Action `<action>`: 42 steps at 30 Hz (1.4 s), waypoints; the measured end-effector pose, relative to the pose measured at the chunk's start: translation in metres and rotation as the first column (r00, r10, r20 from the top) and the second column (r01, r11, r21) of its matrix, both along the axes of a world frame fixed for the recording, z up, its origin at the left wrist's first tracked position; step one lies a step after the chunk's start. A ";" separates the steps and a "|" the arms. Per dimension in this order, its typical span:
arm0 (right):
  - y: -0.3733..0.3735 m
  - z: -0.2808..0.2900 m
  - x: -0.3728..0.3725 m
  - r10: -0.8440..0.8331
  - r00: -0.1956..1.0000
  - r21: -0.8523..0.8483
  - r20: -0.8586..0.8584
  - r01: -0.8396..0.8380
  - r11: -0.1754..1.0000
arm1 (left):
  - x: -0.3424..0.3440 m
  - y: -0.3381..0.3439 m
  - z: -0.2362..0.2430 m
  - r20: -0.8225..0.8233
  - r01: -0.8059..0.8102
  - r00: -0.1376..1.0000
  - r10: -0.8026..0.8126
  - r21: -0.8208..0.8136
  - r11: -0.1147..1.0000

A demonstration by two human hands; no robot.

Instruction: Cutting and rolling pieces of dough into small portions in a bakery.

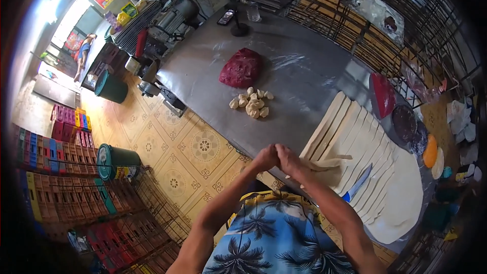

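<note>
My left hand (266, 158) and my right hand (292, 164) meet, both closed, over the table's near edge. A pale dough strip (327, 164) trails from my right hand onto the sheet of dough; what my left fingers pinch is hidden. The rolled dough sheet (403, 193) lies at the right, most of it cut into long strips. On those strips rests a knife (360, 181) with a blue handle. A heap of small dough pieces (252, 104) sits beyond my hands, in front of a dark red lump (242, 68).
The metal table (198, 71) bears flour smears. A phone (226, 18), a small black stand (240, 29) and a clear cup (253, 12) stand at its far end. Along the right edge are a red scraper-like piece (383, 95) and a round dark lid (404, 122). Wire racks and stacked crates (71, 172) flank it.
</note>
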State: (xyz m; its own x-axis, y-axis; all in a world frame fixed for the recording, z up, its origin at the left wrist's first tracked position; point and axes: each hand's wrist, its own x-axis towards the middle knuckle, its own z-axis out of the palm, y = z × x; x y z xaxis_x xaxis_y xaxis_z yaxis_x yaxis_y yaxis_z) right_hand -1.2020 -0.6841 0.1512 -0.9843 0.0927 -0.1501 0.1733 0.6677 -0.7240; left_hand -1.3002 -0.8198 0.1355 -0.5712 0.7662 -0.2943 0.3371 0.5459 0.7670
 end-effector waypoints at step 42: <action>0.001 0.025 0.010 0.016 1.000 0.147 -0.001 -0.016 0.989 | -0.012 0.022 0.007 -0.236 -0.335 0.917 0.322 -0.017 0.942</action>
State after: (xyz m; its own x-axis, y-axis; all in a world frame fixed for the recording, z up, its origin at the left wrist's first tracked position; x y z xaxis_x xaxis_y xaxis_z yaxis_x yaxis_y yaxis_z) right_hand -1.1915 -0.6833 0.1760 -0.9861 0.0979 -0.1342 0.1605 0.7697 -0.6179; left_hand -1.3127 -0.7980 0.1420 -0.8442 0.5103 -0.1639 0.2930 0.6954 0.6562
